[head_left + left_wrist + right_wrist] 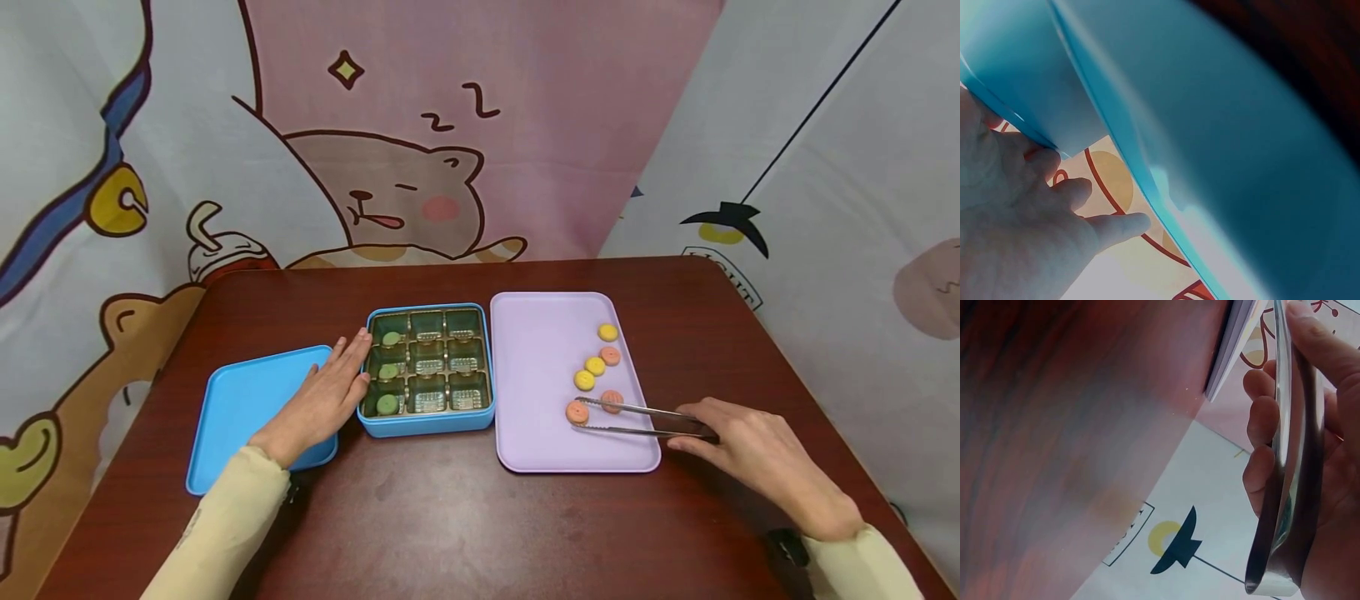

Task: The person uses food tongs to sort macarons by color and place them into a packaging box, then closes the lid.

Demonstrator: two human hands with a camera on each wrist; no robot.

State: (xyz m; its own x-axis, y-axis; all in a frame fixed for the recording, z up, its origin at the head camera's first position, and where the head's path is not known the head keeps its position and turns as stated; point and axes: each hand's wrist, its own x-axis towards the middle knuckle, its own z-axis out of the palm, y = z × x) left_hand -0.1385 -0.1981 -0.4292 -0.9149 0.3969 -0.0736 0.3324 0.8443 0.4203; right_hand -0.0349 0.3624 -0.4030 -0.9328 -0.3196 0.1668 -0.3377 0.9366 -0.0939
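Gripped in the right hand, metal tongs are closed around a pink cookie at the near end of the lilac tray, probably so it is not touched by fingers. Five more pink and yellow cookies are lined up beside it. The blue tin, three green cookies in its left column, is steadied by the flat, relaxed left hand, its lid alongside. Everything is carried by a dark wooden worktop, backed by cartoon-printed cloth.
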